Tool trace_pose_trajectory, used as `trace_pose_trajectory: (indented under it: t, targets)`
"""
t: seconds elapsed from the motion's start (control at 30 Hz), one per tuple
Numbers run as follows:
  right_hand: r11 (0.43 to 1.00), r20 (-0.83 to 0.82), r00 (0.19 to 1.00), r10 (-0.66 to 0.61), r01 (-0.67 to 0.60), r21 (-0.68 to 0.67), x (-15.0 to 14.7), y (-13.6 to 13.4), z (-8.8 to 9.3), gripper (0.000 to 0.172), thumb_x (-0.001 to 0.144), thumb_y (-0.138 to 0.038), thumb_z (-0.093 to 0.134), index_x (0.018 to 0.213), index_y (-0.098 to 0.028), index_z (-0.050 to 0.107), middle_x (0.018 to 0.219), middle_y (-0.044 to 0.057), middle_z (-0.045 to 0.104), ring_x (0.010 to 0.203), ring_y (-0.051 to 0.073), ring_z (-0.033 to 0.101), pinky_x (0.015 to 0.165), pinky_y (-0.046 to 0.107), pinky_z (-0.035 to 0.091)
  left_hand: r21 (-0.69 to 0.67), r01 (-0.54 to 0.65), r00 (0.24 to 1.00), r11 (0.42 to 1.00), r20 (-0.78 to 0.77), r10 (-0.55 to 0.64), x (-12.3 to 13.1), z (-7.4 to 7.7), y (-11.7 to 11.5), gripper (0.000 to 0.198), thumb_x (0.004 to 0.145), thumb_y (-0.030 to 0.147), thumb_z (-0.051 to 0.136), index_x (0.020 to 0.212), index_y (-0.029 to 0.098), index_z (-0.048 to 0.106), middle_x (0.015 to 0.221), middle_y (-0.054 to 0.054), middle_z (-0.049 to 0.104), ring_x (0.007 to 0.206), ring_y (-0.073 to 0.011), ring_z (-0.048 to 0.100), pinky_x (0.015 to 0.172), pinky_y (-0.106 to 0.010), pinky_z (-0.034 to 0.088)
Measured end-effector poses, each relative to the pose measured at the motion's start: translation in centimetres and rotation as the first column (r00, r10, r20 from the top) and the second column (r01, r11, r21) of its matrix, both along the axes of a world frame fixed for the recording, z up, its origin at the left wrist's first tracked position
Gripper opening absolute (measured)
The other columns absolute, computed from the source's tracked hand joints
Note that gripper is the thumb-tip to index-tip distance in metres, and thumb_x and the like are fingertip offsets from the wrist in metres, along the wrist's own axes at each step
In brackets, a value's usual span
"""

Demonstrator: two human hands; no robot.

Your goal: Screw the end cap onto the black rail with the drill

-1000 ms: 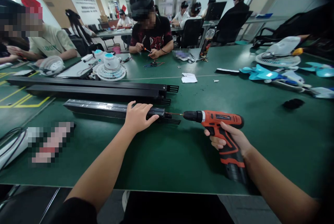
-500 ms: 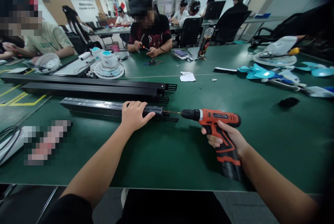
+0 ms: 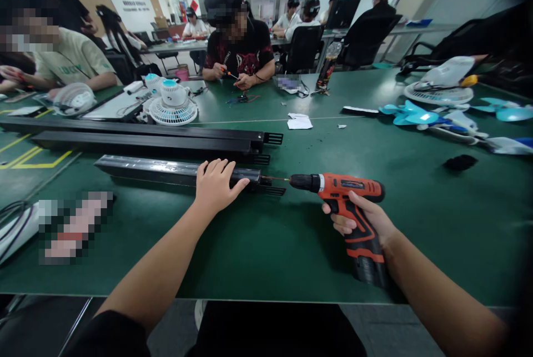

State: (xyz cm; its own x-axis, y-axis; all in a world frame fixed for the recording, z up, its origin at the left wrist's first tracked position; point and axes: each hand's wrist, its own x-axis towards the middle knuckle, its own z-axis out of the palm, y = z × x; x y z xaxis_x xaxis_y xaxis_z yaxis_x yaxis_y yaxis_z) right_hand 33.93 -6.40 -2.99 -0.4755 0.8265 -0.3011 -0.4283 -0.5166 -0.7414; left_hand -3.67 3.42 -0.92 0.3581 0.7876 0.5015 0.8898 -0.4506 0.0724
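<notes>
Your left hand [image 3: 216, 184] lies flat on the near black rail [image 3: 166, 171], pinning its right end to the bench [image 3: 266, 246]; palm down, fingers draped over the top, not wrapped round it. Your right hand [image 3: 366, 218] is clenched on the handle of the orange drill [image 3: 345, 193], bit [image 3: 277, 179] level and pointing into the rail's end face by the slotted end piece [image 3: 270, 190].

Judgement: keep the bit dead in line with the rail axis, so the tip doesn't cam out. Push straight along the rail, not down. Left hand takes the thrust, so lean weight onto it and keep fingertips back from the end. Feather the trigger. The two other rails [image 3: 145, 137] behind lie just beside; don't nudge them.
</notes>
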Motion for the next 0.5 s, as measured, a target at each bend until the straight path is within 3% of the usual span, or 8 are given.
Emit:
trace_pose_trajectory:
  t: [0.17, 0.5]
  targets:
    - [1.0, -0.011, 1.0, -0.001, 0.0, -0.015, 0.12, 0.06, -0.07, 0.046, 0.088, -0.06, 0.07, 0.096, -0.015, 0.067, 0.053, -0.003, 0.045, 0.05, 0.012, 0.04, 0.05, 0.024, 0.043, 0.014, 0.038, 0.999, 0.999, -0.008, -0.038, 0.42, -0.06, -0.39, 0.054, 0.104, 0.057, 0.044, 0.136, 0.019, 0.065, 0.141, -0.017, 0.067, 0.135, -0.0353, 0.057, 0.115, -0.056, 0.036]
    - [1.0, -0.048, 0.999, 0.009, -0.01, -0.014, 0.0, -0.02, -0.12, 0.046, 0.089, -0.057, 0.072, 0.097, -0.012, 0.071, 0.053, -0.003, 0.047, 0.05, 0.01, 0.039, 0.051, 0.023, 0.043, -0.014, 0.042, 0.999, 0.999, -0.035, -0.042, 0.84, -0.06, -0.7, 0.055, 0.104, 0.058, 0.044, 0.141, 0.02, 0.061, 0.138, -0.016, 0.067, 0.133, -0.0353, 0.057, 0.117, -0.058, 0.031]
